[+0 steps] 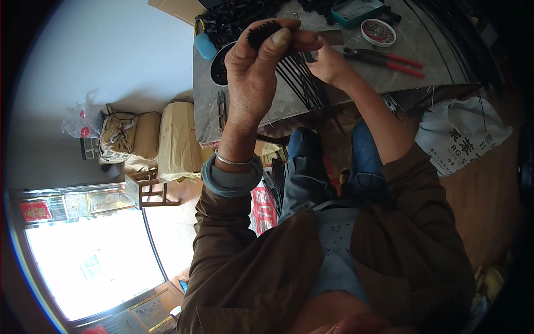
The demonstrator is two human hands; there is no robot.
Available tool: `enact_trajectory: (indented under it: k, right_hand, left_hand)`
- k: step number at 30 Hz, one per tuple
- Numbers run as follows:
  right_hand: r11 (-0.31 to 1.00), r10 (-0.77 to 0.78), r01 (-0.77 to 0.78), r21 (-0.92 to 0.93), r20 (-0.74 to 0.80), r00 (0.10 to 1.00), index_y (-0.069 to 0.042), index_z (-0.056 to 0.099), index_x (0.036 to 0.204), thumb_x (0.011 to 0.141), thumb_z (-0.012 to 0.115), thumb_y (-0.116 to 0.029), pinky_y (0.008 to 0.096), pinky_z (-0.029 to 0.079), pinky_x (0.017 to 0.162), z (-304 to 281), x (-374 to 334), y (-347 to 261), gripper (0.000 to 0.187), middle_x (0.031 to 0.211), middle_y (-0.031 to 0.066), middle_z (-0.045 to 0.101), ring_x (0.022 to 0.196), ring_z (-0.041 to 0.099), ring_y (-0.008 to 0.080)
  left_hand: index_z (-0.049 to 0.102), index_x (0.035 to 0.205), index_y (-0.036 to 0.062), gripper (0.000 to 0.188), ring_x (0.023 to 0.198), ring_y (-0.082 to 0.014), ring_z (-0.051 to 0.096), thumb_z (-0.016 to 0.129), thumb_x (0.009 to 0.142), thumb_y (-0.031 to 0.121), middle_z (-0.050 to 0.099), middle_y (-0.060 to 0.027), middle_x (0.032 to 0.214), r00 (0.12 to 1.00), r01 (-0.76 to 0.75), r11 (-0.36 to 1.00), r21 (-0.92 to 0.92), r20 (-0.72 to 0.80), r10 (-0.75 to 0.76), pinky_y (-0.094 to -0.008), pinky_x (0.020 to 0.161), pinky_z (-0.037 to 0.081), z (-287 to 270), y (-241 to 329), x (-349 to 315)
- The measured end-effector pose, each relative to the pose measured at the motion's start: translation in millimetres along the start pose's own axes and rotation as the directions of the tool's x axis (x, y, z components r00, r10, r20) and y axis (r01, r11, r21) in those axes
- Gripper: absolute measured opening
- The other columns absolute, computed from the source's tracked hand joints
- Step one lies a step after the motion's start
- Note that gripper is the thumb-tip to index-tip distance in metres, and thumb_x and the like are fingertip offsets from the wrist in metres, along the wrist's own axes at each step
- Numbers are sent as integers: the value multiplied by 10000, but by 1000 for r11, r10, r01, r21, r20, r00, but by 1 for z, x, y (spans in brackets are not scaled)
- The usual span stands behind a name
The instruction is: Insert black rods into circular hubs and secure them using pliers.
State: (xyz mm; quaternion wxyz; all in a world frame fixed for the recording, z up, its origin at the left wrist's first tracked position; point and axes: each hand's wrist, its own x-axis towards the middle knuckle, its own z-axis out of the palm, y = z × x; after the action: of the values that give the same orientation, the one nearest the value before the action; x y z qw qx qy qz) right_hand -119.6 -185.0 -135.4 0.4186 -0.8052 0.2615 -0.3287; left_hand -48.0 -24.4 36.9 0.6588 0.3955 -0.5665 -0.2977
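Note:
Raised over the table, my left hand [257,69] is closed, with its thumb pressed on a short black ridged piece [263,34]. From under those fingers a row of thin black rods [303,83] fans down toward the table's near edge. Whether the rods are joined to the ridged piece, I cannot tell. My right hand [331,65] is beside the rods, just to their right, with its fingers curled. Its fingertips are partly hidden, and what they hold does not show.
Red-handled pliers [386,60], a round white tub [378,33] of small metal bits and a green tray [357,12] lie on the grey table [208,119]. A dark bowl [218,65] stands left. A white sack [464,133] sits at right, wrapped bundles [179,139] at left.

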Motion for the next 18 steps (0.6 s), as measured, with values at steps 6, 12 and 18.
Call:
enact_trajectory:
  k: [6,12,18]
  right_hand:
    - [996,-77,79,-48,25,997,20,247,1421,735,762,-251,393,521,851,-1,-7,-14,899,1125,264,618,994,648,350]
    - [992,-107,106,-63,-5,994,10,272,1396,767,735,-232,389,526,846,4,-6,-27,818,1127,249,619,992,651,334]
    - [886,-90,192,422,-248,964,-3,297,1396,795,716,-214,353,522,828,5,26,-5,762,1091,204,630,969,652,277]
  left_hand:
    - [573,1154,-24,245,917,-308,684,512,973,129,687,-188,945,998,-33,999,-16,45,34,-398,861,552,2,-5,1]
    - [575,1148,-22,240,932,-298,680,510,974,130,685,-185,957,996,-68,997,28,52,67,-399,879,544,3,-3,-2]
    - [566,1147,-28,234,942,-294,677,493,980,119,684,-180,951,999,-6,1000,20,38,5,-410,902,532,8,-2,-4]
